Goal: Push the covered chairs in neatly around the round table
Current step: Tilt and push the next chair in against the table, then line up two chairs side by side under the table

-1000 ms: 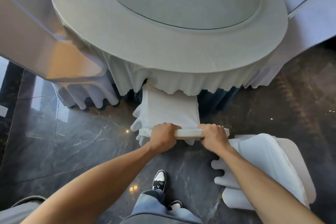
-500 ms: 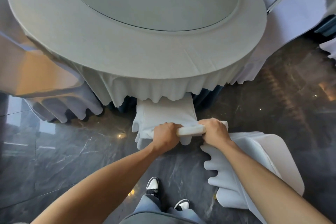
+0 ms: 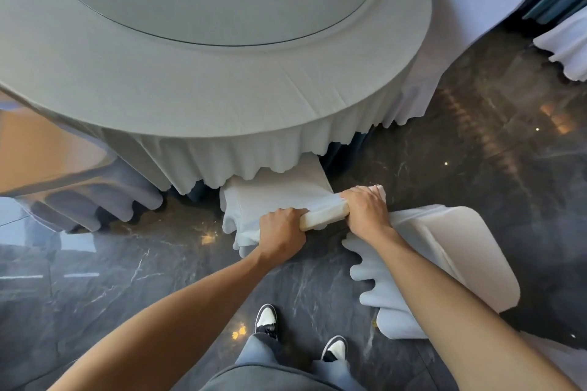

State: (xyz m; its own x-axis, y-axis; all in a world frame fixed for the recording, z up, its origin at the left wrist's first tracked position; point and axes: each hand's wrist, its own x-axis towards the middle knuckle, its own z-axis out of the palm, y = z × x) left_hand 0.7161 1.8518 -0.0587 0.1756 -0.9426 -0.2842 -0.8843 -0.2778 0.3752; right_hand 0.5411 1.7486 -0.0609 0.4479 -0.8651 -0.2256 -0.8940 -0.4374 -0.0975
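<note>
Left hand [image 3: 281, 232] and right hand [image 3: 365, 211] grip the chair [image 3: 279, 190] top rail, fingers curled round it; seat under the table [image 3: 190, 95].

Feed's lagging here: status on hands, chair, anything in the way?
Left hand and right hand grip the chair back. Seat under tablecloth. Second covered chair close right.

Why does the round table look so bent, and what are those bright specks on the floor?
Head view: the wide-angle lens bows the table and stretches the arms; the glossy dark floor mirrors ceiling lights as specks and warm streaks; the left edge is smeared and soft, while both hands, left and right, look sharp on the chair.
</note>
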